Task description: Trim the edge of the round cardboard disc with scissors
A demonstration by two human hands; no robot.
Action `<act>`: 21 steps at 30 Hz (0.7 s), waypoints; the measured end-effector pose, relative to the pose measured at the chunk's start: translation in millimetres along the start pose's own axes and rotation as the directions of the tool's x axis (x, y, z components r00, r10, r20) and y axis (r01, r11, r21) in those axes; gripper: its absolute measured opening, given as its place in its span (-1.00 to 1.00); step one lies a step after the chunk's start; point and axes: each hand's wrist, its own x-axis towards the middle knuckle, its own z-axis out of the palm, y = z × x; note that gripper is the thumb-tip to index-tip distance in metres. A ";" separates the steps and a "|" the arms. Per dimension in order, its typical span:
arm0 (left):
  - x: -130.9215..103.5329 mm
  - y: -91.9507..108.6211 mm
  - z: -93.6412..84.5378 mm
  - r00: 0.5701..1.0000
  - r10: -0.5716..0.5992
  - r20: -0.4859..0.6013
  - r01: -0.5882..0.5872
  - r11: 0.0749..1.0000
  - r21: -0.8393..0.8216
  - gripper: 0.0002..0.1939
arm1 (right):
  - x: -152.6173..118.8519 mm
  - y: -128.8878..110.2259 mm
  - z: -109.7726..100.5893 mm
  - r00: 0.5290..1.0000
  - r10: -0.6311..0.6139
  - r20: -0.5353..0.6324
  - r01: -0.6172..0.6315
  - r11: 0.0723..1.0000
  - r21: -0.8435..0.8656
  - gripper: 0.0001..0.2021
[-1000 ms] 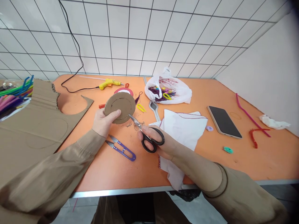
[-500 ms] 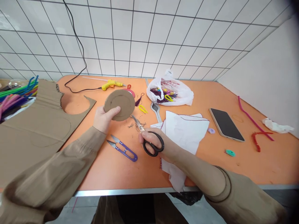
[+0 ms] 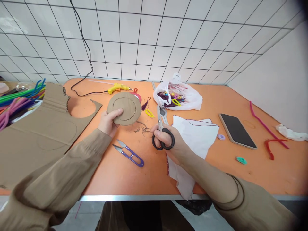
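Note:
Pinched in my left hand (image 3: 109, 122) is a round cardboard disc (image 3: 128, 110), its thumb lying on the face. An inner circle is marked or cut on that face. My right hand (image 3: 169, 138) grips black-handled scissors (image 3: 159, 126) with the blades pointing up and away, apart from the disc. Below the disc, purple thread snips (image 3: 128, 154) lie on the table. Dark scraps (image 3: 143, 129) are scattered between my two hands. Under my right wrist spreads a white cloth (image 3: 192, 134) with dark red stitched edges.
A cut cardboard sheet (image 3: 36, 141) covers the left side, with colourful pipe cleaners (image 3: 21, 99) on it. Behind the disc lies a yellow glue gun (image 3: 117, 88) with its cord. A white plastic bag (image 3: 190, 98) stands at the back; a phone (image 3: 237, 130) lies right.
My right hand has drawn the scissors away from the disc to the right and turned their blades upward. The disc has tilted, showing its inner circle more clearly. The camera view has shifted slightly.

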 end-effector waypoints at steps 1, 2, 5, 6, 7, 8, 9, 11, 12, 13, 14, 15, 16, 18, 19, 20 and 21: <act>-0.8 -0.9 0.4 1.000 -0.020 0.012 0.020 1.000 -0.005 -0.62 | 0.1 0.0 -0.7 1.000 -0.013 -0.006 0.014 1.000 0.010 -0.77; -1.4 -1.8 0.7 0.999 -0.037 0.020 0.037 0.999 -0.008 -0.63 | 0.1 -0.3 -1.6 1.000 -0.023 -0.007 0.023 1.000 0.017 -0.76; -2.9 -5.2 1.0 0.997 -0.070 0.031 0.070 0.997 -0.011 -0.67 | -0.1 -2.1 -4.6 0.999 -0.039 -0.010 0.039 0.999 0.025 -0.73; -3.3 -6.3 1.0 0.996 -0.076 0.036 0.077 0.997 -0.012 -0.67 | 0.0 -2.6 -5.6 0.999 -0.043 -0.020 0.043 0.999 0.025 -0.72; -3.7 -7.4 0.9 0.996 -0.081 0.040 0.081 0.997 -0.014 -0.67 | 0.2 -2.9 -6.4 0.999 -0.046 -0.030 0.046 0.999 0.026 -0.70; -4.2 -8.3 1.0 0.996 -0.084 0.042 0.085 0.996 -0.014 -0.67 | 0.7 -3.0 -7.2 0.998 -0.048 -0.039 0.050 0.998 0.030 -0.68; -4.7 -9.2 1.0 0.995 -0.088 0.044 0.089 0.996 -0.013 -0.65 | 1.3 -3.0 -7.8 0.998 -0.052 -0.046 0.054 0.998 0.038 -0.67; -5.9 -10.4 1.2 0.993 -0.104 0.059 0.105 0.994 -0.012 -0.62 | 3.1 -2.3 -8.8 0.996 -0.076 -0.040 0.078 0.995 0.065 -0.64; -6.7 -10.6 1.3 0.989 -0.123 0.086 0.125 0.992 -0.012 -0.60 | 4.1 -1.9 -9.2 0.996 -0.088 -0.023 0.090 0.992 0.086 -0.62; -7.4 -10.7 1.4 0.982 -0.146 0.123 0.148 0.989 -0.011 -0.57 | 5.1 -1.4 -9.6 0.995 -0.098 -0.004 0.097 0.989 0.108 -0.61; -8.2 -10.6 1.5 0.971 -0.168 0.168 0.172 0.985 -0.010 -0.54 | 6.1 -1.0 -10.0 0.995 -0.101 0.012 0.099 0.987 0.129 -0.60; -8.9 -10.3 1.7 0.960 -0.186 0.209 0.192 0.981 -0.008 -0.50 | 7.0 -0.6 -10.4 0.995 -0.100 0.023 0.095 0.985 0.145 -0.60; -9.5 -9.9 2.0 0.951 -0.197 0.238 0.204 0.979 -0.005 -0.48 | 7.8 -0.3 -10.8 0.995 -0.093 0.027 0.087 0.984 0.155 -0.62; -10.3 -8.9 2.5 0.947 -0.200 0.250 0.207 0.978 -0.003 -0.46 | 9.2 0.4 -11.4 0.996 -0.084 0.016 0.080 0.984 0.158 -0.67; -10.6 -8.5 2.7 0.950 -0.200 0.239 0.207 0.978 -0.005 -0.46 | 9.8 0.8 -11.6 0.996 -0.086 0.012 0.083 0.985 0.154 -0.69; -10.7 -8.3 2.9 0.953 -0.199 0.229 0.206 0.979 -0.006 -0.47 | 10.4 1.3 -11.7 0.996 -0.088 0.007 0.086 0.985 0.149 -0.70; -10.8 -8.3 3.0 0.955 -0.192 0.224 0.199 0.980 -0.006 -0.48 | 10.9 2.0 -11.5 0.996 -0.086 0.002 0.085 0.987 0.139 -0.70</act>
